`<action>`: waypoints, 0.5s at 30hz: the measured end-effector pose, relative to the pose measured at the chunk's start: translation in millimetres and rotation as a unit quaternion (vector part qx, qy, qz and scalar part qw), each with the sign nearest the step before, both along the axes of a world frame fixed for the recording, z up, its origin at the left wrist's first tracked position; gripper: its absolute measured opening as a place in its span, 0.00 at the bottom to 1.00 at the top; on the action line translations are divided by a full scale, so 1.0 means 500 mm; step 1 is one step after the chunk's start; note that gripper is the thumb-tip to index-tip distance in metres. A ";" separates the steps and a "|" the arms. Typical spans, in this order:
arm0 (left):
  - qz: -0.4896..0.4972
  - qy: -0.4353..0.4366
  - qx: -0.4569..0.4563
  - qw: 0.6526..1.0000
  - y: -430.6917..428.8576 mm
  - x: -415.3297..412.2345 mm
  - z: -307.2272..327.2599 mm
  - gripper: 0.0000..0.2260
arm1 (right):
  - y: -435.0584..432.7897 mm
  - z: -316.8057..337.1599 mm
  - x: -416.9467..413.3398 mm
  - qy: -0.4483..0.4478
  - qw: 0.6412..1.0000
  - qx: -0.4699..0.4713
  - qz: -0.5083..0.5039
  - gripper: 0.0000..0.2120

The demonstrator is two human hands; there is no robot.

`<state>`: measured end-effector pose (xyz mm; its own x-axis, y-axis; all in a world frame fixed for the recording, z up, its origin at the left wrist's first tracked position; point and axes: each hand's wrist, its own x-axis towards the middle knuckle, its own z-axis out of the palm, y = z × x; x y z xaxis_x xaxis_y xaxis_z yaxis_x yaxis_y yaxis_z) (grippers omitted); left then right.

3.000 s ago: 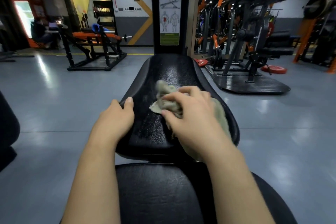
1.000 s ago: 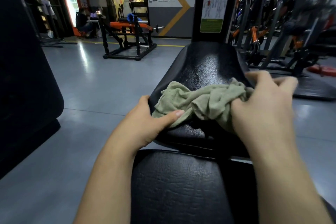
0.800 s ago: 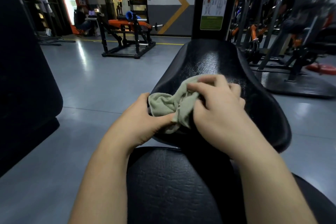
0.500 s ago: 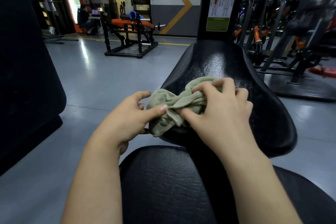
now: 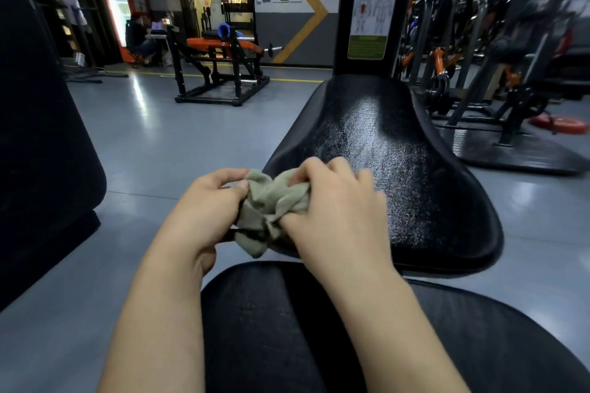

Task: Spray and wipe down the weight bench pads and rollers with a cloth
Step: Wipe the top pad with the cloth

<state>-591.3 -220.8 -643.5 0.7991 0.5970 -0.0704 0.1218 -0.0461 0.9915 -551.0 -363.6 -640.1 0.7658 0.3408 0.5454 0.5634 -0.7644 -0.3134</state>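
Bunching a green cloth (image 5: 274,204) between left hand (image 5: 207,210) and right hand (image 5: 335,210), both clamped on it, at seat pad's (image 5: 399,169) near-left edge.

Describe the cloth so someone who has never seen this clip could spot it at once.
Start at the glossy black seat pad mid-view. At its near left edge, the left hand and right hand both grip a bunched cloth. It alone is pale green and crumpled; everything around it is black.

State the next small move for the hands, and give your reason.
Probably spread the cloth flat on the pad and wipe: the left hand and right hand both grip it bunched at the pad's near edge, and the pad glistens.
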 end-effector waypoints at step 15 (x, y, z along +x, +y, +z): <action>0.051 0.000 -0.094 0.994 -0.008 0.007 0.014 0.25 | 0.049 -0.033 -0.030 -0.059 0.997 -0.039 0.031 0.15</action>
